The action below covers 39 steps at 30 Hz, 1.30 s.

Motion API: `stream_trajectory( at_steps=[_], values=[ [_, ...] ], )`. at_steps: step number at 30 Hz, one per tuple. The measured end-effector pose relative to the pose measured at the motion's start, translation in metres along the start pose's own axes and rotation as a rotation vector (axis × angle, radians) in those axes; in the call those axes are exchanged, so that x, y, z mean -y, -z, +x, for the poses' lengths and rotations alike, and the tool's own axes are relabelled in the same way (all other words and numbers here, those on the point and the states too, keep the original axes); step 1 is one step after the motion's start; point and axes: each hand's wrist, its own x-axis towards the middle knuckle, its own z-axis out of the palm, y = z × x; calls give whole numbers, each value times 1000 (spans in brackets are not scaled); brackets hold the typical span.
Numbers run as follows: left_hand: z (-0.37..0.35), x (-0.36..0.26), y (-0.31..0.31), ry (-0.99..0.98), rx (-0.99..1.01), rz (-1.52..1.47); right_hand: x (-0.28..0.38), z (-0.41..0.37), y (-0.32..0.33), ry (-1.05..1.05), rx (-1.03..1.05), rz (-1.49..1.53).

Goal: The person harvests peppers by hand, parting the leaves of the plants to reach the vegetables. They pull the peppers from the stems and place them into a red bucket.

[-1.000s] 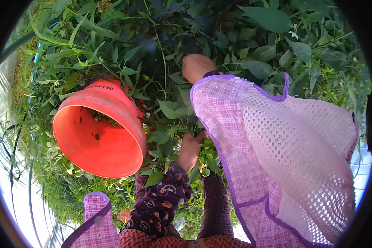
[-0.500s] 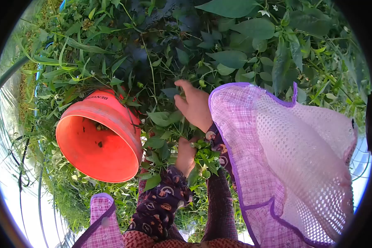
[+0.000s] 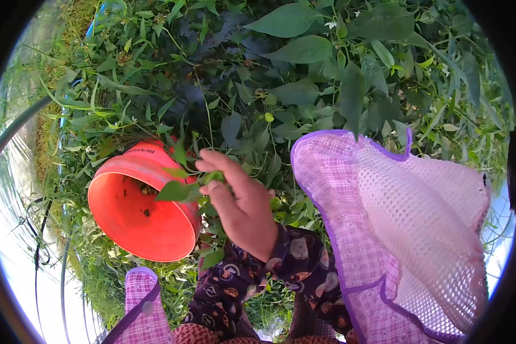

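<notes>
"In the head view, what is the right hand (image 3: 243, 209) doing?"

"Its thumb and fingertips are nearly together in a loose pinch on a leafy green sprig (image 3: 174, 191). The other fingers are bent, not clenched."

"And the left hand?"

"Hidden; I can't tell how open it is or what it holds. Its dark, patterned sleeve (image 3: 215, 301) runs up behind the right wrist."

"Where's the sprig, exactly?"

"At the fingertips, its leaves overlapping the right side of the bright red plastic bucket (image 3: 155, 169) in the picture. I can't tell whether they touch. The bucket lies tilted among the plants, its mouth showing, with small dark bits (image 3: 147, 212) inside."

"How would you handle that sprig well?"

"I'd keep the pinch light but sure, near the stem, so soft leaves don't bruise or tear. Keep them off the rim, too, and the cuff clear of the surrounding stems."
</notes>
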Motion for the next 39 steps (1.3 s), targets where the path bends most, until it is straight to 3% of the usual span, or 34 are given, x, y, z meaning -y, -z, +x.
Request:
stream_trajectory(
  at_steps=[2, 4, 6, 9, 10, 11, 13, 14, 16, 22, 23, 27, 34, 36, 37, 39],
  values=[
    [13, -17, 40, -475, -227, 1690, 10, -3, -43, 135, 226, -279],
    [13, -26, 37, -381, -293, 1703, 19, -1, -62, 145, 330, -361],
    [12, -29, 42, -279, -360, 1714, 19, 12, -62, 233, 608, -878],
    [9, -27, 56, -412, -282, 1525, 6, 73, -4, 493, 281, -877],
    [5, -20, 49, -451, -255, 1459, -3, 99, 24, 604, 52, -1011],
    [4, -22, 36, -342, -251, 1400, -19, 125, 61, 637, -97, -1231],
    [12, -25, 46, -354, -258, 1333, -58, 144, 138, 413, -206, -1847],
    [14, -26, 51, -374, -269, 1264, -83, 162, 206, 103, 265, -1577],
    [8, -17, 41, -469, -224, 1262, -96, 128, 233, -166, -82, -1316],
    [2, -27, 42, -368, -405, 1400, -106, 47, 186, 0, -157, -1497],
    [2, -27, 45, -430, -386, 1439, -94, 42, 184, -154, -74, -1509],
    [2, -22, 45, -597, -313, 1501, -86, 44, 182, -229, 82, -1454],
    [0, -27, 48, -559, -280, 1557, -41, 67, 146, -104, -182, -1880],
    [0, -27, 49, -563, -286, 1570, -21, 78, 139, 144, -159, -1688],
    [0, -26, 49, -549, -290, 1527, -30, 91, 150, 562, -227, -1520],
    [0, -25, 49, -540, -296, 1481, -53, 139, 172, 353, -369, -1143]
  ],
)
